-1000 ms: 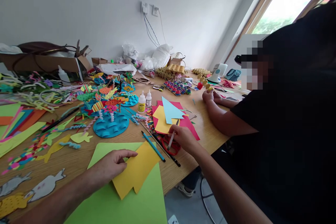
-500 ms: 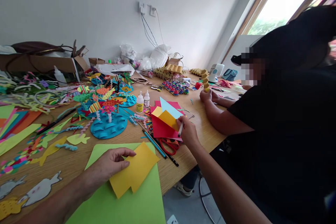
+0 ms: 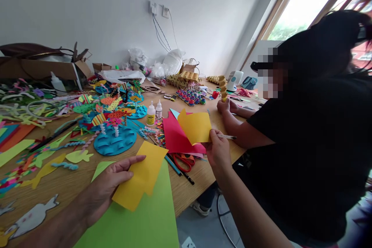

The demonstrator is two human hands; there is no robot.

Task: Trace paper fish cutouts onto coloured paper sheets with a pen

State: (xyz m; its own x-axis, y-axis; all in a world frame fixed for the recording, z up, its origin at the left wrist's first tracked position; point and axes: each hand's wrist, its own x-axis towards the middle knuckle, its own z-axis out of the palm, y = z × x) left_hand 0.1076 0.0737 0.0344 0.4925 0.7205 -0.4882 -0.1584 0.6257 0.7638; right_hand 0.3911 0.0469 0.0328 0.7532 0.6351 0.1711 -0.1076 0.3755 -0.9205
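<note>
My left hand (image 3: 116, 176) pinches a piece of yellow paper (image 3: 145, 174) with a notch in its lower edge, held over a light green sheet (image 3: 145, 221). In my right hand (image 3: 219, 149) is a second, curved piece of yellow paper (image 3: 196, 126), along with a slim pen (image 3: 228, 136) that points right. Behind that paper lie red sheets (image 3: 171, 133) and a light blue corner (image 3: 174, 113). Red-handled scissors (image 3: 184, 162) rest just left of my right hand, with pencils (image 3: 174, 166) beside them.
Two glue bottles (image 3: 151, 114) stand behind the red sheets. Left of them is a blue round base (image 3: 114, 143) bearing paper fish. Paper fish cut-outs (image 3: 78, 155) and pipe cleaners (image 3: 17, 104) cover the left side. A co-worker in black (image 3: 308, 155) sits close on the right, holding an egg-carton strip (image 3: 223, 87).
My right hand has moved right and turned its yellow paper flat toward me, swinging the pen to point right. My left hand has raised its yellow paper slightly. The view has shifted a little.
</note>
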